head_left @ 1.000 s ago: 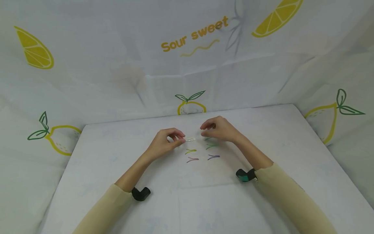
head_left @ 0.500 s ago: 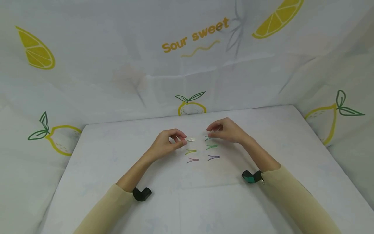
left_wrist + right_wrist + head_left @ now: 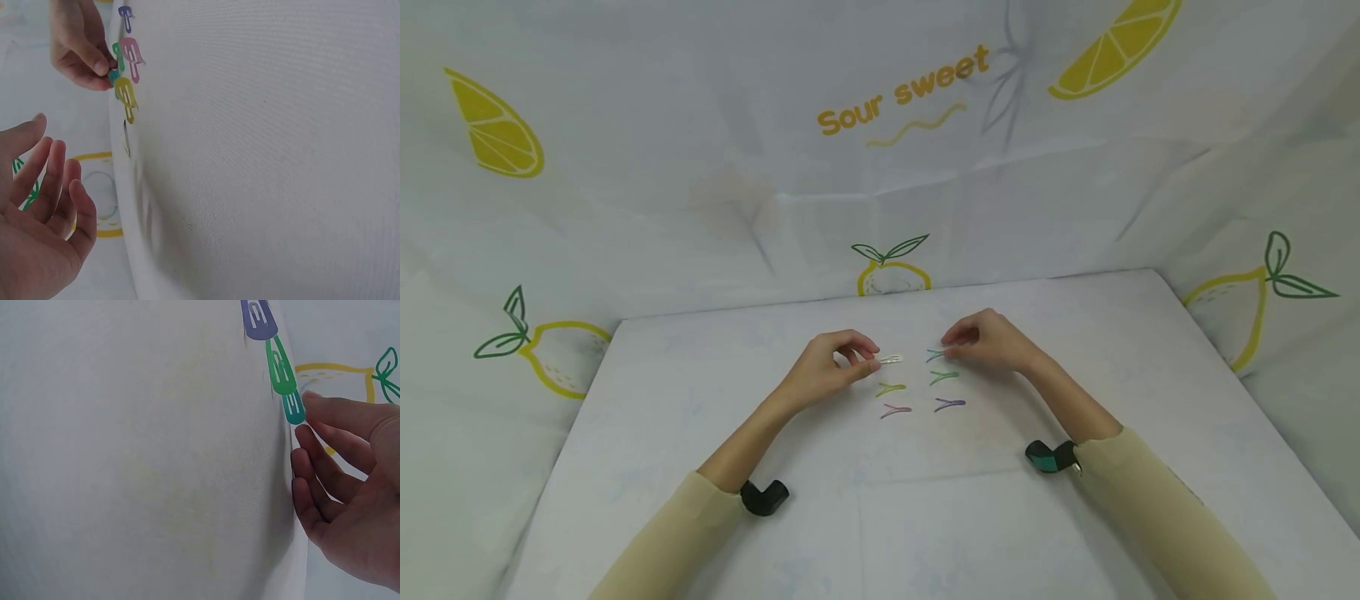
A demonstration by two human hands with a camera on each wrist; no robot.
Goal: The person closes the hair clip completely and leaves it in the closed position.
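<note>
Several snap hair clips lie in two columns on the white tabletop. My left hand is beside the white clip, thumb and fingertips near its left end; in the left wrist view its fingers are loosely bent and apart from the thumb. My right hand is at the teal clip, its thumb and index fingertips right at the rounded end, with a gap between them. Below lie a yellow clip, a pink clip, a green clip and a purple clip.
White cloth with printed lemons hangs behind and at both sides of the table. A black device is on the left wrist, and another black device with a green patch is on the right.
My right hand has moved right and slightly nearer, its fingertips coming down to the teal clip, which shows more now. The left hand has stayed nearly still beside the white clip.
</note>
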